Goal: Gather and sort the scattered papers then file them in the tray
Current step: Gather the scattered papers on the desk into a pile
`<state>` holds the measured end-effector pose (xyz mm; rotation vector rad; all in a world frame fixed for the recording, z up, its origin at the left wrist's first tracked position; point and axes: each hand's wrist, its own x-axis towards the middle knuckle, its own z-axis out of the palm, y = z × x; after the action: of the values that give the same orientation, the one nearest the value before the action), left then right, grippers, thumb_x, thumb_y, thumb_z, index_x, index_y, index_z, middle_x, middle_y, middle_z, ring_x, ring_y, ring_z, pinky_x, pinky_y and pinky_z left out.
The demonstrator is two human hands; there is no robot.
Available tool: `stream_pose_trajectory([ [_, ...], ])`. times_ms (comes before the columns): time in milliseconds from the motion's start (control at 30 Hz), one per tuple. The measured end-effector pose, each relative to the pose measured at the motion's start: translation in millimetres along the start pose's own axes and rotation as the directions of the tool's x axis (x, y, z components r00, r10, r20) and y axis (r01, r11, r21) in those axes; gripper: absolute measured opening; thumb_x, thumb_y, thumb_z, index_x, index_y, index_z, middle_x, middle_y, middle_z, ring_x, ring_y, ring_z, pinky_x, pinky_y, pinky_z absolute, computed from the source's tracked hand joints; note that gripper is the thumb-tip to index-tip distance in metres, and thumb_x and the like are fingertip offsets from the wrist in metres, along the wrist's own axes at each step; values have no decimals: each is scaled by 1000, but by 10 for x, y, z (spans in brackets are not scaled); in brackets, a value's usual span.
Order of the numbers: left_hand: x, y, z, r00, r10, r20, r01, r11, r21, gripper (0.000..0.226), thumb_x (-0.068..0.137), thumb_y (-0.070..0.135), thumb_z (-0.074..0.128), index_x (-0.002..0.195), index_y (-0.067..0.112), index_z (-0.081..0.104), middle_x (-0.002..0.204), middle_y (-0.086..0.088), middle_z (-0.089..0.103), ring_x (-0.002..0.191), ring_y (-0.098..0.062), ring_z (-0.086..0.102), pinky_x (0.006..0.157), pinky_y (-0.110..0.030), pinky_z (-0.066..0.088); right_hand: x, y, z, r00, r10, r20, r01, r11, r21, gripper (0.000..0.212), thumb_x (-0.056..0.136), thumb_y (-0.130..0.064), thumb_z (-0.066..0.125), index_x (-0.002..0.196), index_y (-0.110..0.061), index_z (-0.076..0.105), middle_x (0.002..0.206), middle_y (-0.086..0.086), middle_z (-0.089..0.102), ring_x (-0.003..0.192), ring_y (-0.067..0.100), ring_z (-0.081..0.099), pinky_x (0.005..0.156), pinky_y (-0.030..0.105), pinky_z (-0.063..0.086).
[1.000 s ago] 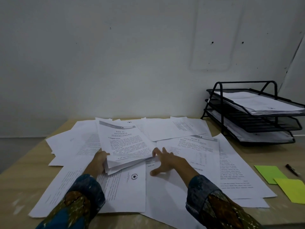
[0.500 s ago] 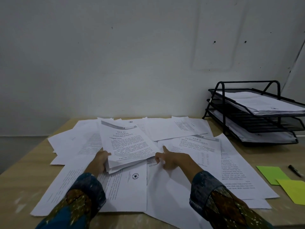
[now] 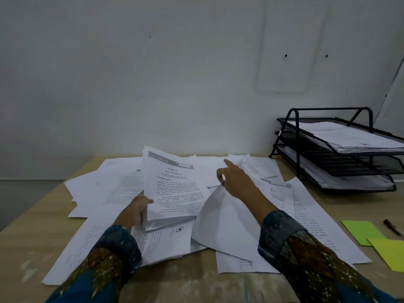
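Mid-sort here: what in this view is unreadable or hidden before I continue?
All from the head view:
Stack gripped by the left hand: the body text is too small and blurred, only the heading reads.
Lifted sheet pinched by the right hand: its other face is turned away from the camera.
Tray: the middle tier is too dark to tell its contents, and the right end is cut off by the frame edge.

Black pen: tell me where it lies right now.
Head view: the black pen lies on the desk at the far right, just right of the green note, in front of the tray.
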<state>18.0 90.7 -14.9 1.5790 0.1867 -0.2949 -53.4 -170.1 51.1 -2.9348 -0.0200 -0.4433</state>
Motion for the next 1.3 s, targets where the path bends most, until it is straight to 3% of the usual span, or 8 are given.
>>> stream_pose_trajectory([
  [233,-142,113,244,982,78,169,-77,997,-15,47,92,-8,36,137,5,37,137,-18,47,121,-38,48,106,-49,37,121,-322,177,970,-9,-242,31,996,86,11,90,1,45,90,-5,55,89,10,52,68,23,48,59,32,43],
  [467,-230,177,527,981,138,137,-140,990,2,22,97,5,38,117,3,47,99,-5,54,74,-16,50,64,-21,43,152,-715,364,980,-5,-199,61,959,277,26,90,3,34,106,-10,50,76,10,47,65,26,48,47,27,30],
  [700,-214,173,608,977,181,111,-167,978,-128,39,98,31,39,131,13,47,127,-1,53,110,-23,52,101,-33,40,116,-948,556,991,50,126,-120,756,644,39,100,-16,30,137,-25,25,123,23,55,107,37,56,93,42,46],
  [867,-212,135,525,975,108,192,-136,981,139,36,91,13,53,126,13,47,112,-11,61,98,-30,60,84,-43,52,34,-901,614,980,-7,198,-144,661,737,52,98,-36,29,142,-20,7,136,26,47,111,35,56,95,34,45],
  [967,-164,82,435,972,89,217,-127,977,169,42,91,3,48,131,13,44,127,-16,57,111,-36,55,100,-52,45,34,-748,633,969,24,245,-198,666,719,49,98,-7,32,140,-24,13,147,22,36,132,33,40,101,31,36],
  [1100,-62,46,323,996,78,53,-86,985,152,46,92,-1,46,136,6,40,133,-17,51,115,-39,51,91,-42,45,3,-433,510,961,75,265,-237,715,658,62,86,10,36,138,-20,22,147,18,34,127,30,41,88,27,36],
  [1200,29,-22,199,996,69,-57,-57,982,180,44,91,-4,45,135,-1,38,133,-22,49,117,-40,49,87,-40,44,12,-135,413,933,146,329,-314,777,546,64,83,5,44,140,-15,22,121,15,46,105,25,47,82,30,40],
  [1300,94,-74,106,993,56,-101,-37,983,182,45,91,-5,45,135,0,36,135,-23,47,117,-40,49,85,-39,43,4,74,276,822,159,547,-357,892,277,74,80,-12,61,143,-16,21,136,15,44,122,30,44,96,37,42],
])
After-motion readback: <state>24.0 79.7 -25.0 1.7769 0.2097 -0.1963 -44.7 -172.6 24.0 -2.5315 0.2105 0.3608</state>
